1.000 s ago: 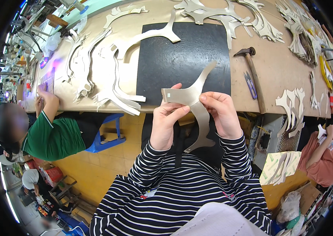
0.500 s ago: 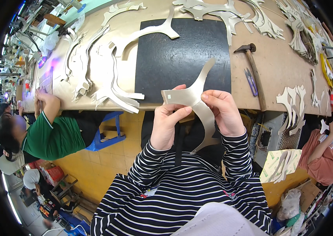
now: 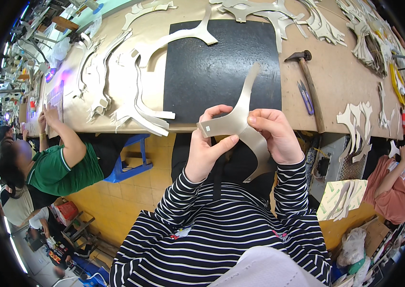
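Observation:
In front of my chest I hold a flat, branched beige leather-like piece (image 3: 237, 122) with a small white tag near its left end. My left hand (image 3: 204, 148) pinches that left arm, thumb on top and fingers behind. My right hand (image 3: 280, 138) grips the piece near its middle, with the thumb pressed on the surface. One narrow arm points up over a black mat (image 3: 202, 76); another curves down toward my lap. The fingers behind the piece are partly hidden.
Stacks of similar beige pieces (image 3: 140, 103) lie left of the mat, more along the far edge. To the right are a hammer (image 3: 306, 79) and purple-handled snips (image 3: 304, 98). A person in green (image 3: 64, 165) sits at left, another in pink (image 3: 389, 186) at right.
The piece has turned slightly in my hands, its lower arm shifting right. My left fingers have come up farther behind its edge. The person in green has raised an arm.

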Tool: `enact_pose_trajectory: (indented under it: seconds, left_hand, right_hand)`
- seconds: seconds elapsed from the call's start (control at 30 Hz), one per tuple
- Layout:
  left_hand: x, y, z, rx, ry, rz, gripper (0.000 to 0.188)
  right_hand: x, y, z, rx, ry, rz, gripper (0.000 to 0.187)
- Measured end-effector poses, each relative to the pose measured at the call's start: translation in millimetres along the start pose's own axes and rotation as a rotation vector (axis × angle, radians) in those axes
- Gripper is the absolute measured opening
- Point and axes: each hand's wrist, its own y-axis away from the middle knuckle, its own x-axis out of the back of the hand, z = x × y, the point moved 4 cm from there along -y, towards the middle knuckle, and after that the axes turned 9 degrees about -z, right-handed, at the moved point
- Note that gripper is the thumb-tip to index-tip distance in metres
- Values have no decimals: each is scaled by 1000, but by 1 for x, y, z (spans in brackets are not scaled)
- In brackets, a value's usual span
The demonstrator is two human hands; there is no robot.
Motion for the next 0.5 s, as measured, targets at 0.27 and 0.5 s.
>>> enact_pose_trajectory:
  seconds: [0.27, 0.5]
  left_hand:
    - [-7, 9, 3, 84, 102, 17, 51]
    - [-4, 7, -1, 51, 179, 18, 42]
  right_hand:
    - [-6, 1, -7, -4, 84, -35, 14]
    - [-9, -1, -7, 36, 114, 19, 13]
